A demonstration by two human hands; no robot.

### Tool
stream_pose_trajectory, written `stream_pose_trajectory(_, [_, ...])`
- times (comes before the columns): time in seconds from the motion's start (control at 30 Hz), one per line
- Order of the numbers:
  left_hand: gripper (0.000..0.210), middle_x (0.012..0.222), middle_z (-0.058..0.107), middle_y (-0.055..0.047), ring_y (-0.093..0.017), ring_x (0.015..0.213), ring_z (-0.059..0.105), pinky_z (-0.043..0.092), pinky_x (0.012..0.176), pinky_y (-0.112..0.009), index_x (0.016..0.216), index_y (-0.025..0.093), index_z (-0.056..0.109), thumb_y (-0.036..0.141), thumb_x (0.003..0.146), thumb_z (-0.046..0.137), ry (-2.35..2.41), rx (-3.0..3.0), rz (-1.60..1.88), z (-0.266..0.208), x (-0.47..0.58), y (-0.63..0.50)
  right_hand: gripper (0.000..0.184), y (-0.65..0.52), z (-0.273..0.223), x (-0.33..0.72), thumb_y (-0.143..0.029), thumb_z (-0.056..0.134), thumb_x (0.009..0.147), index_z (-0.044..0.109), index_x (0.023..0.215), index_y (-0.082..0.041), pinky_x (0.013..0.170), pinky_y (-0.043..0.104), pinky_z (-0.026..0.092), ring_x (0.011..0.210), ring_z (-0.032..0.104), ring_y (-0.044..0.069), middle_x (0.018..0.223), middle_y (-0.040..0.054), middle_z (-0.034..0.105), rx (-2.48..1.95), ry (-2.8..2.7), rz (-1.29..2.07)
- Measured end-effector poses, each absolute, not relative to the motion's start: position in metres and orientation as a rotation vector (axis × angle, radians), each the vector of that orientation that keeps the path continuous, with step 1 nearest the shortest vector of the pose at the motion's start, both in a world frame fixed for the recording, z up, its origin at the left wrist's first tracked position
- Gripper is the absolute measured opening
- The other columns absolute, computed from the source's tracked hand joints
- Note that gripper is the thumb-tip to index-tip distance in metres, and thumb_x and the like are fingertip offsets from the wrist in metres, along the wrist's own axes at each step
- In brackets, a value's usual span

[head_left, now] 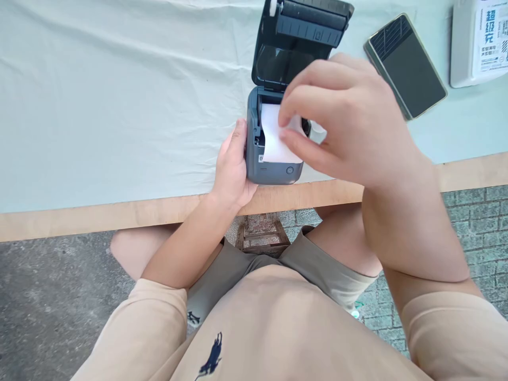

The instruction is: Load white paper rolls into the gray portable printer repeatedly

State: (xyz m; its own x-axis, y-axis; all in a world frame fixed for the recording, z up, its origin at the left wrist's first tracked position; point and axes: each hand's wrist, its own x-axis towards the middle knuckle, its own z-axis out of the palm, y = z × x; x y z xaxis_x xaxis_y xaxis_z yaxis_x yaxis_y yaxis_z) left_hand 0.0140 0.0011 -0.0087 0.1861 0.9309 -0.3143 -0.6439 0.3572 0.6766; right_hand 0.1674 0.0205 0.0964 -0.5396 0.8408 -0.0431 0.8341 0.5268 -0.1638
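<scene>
A small dark grey-blue label printer (273,174) sits at the table's front edge with its black lid (293,58) raised. My left hand (234,169) is closed around the printer's left side, thumb along the side wall. White paper (275,140) comes out of the printer's bay and lies over its front, above the round power button. Over the paper is my right hand (337,116), thumb and forefinger tips nearly together in a pinch. Whether they grip the paper or some small thing on it cannot be made out. This hand hides part of the bay's right side.
A phone (413,69) with a dark screen lies to the right of the printer. Farther right stands a white box (472,47) with blue printing. A pale cloth (119,106) covers the table, whose bare wooden edge (119,217) runs along the front. Below is a wooden stool (262,248).
</scene>
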Motion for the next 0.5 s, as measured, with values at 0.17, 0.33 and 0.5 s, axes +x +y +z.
stream_pose_trajectory(0.17, [0.046,0.113,0.074,-0.008,-0.030,0.140,0.057,0.056,0.109,-0.040,0.100,0.021,0.068,0.060,0.102,0.045,0.816,0.491,1.125,-0.004,0.014,0.002,0.012,0.001,0.082,0.180,-0.032,0.055,0.097,0.065,0.092,-0.027,0.073,0.040,0.037,0.090,0.060,0.022,0.107,-0.0020,0.072,-1.204,-2.729,0.247])
stream_pose_trajectory(0.33, [0.037,0.107,0.072,-0.006,-0.030,0.127,0.065,0.061,0.098,-0.037,0.108,0.022,0.067,0.052,0.088,0.071,0.711,0.624,1.096,-0.002,0.009,-0.005,0.010,-0.008,0.057,0.184,-0.026,0.058,0.097,0.064,0.106,-0.026,0.085,0.041,0.039,0.115,0.063,0.024,0.117,-0.0030,0.073,-1.140,-2.576,0.166])
stream_pose_trajectory(0.5, [0.044,0.103,0.073,-0.002,-0.028,0.116,0.072,0.064,0.088,-0.032,0.112,0.022,0.064,0.026,0.075,0.087,0.716,0.645,1.118,-0.006,0.006,-0.009,0.010,-0.003,0.048,0.190,-0.031,0.055,0.100,0.063,0.101,-0.025,0.091,0.043,0.046,0.117,0.065,0.023,0.113,-0.0014,0.074,-1.105,-2.408,0.161])
